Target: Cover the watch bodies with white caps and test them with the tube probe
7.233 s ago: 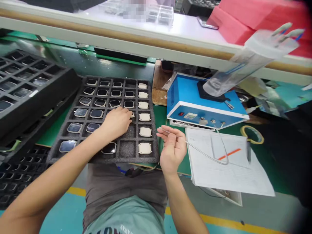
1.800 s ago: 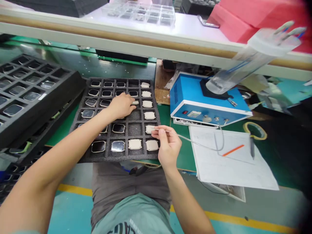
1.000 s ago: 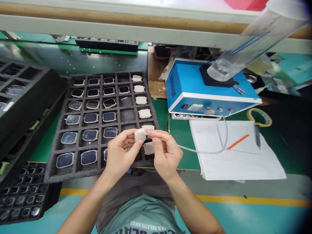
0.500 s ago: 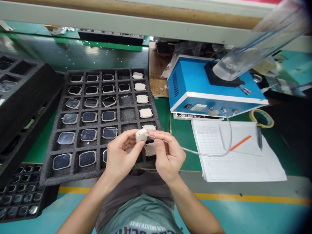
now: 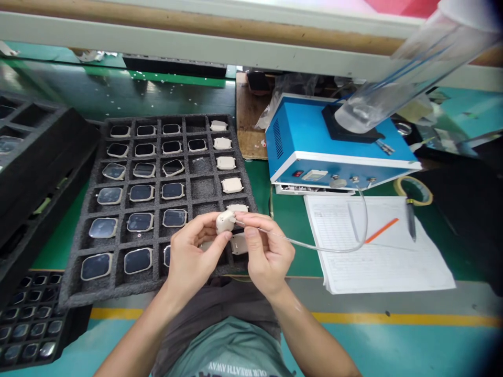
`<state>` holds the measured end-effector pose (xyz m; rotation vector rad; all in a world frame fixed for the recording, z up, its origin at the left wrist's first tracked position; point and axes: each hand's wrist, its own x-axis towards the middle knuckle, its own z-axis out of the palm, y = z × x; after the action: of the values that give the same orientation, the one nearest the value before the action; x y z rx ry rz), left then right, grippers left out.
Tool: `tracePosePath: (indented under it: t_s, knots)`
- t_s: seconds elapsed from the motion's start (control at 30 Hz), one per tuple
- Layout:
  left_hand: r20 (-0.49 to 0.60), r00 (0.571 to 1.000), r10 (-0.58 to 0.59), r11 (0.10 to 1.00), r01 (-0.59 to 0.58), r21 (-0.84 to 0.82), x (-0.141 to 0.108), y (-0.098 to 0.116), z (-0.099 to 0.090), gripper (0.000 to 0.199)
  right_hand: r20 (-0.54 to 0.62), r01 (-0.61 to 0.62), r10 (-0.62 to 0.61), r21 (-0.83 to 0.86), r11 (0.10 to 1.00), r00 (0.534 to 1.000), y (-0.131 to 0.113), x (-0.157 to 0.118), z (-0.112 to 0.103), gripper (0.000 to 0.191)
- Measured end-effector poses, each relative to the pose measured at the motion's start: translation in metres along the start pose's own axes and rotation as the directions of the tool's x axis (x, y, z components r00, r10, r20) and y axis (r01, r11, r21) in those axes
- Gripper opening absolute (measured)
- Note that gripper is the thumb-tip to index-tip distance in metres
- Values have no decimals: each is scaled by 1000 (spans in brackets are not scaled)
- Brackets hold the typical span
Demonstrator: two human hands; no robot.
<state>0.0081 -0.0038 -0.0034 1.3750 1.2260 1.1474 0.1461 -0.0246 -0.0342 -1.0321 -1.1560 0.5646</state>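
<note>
Smooth matt case [image 5: 224,222], rough foam tray [image 5: 203,188]

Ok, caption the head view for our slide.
Left hand holds a pale watch; right hand holds a clear tube beside it.

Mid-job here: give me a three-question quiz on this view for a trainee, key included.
1. Multiple choice: What is the left hand holding?
a) a roll of tape
b) a pale watch case
c) a pen

2. True or false: The right hand holds a clear tube that runs to the front of the blue machine.

3. Fill in the blank: The thin slanted strip on the papers is ____ in colour.

Key: 1. b; 2. true; 3. orange.
</note>
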Motion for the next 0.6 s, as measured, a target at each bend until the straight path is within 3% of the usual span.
tracePosePath:
  t_s: [0.6]
  knots:
    - [-46,997,60,997,-58,45,11,0,-3,29,5,58,-59,77,995,998,2,12,5,21]
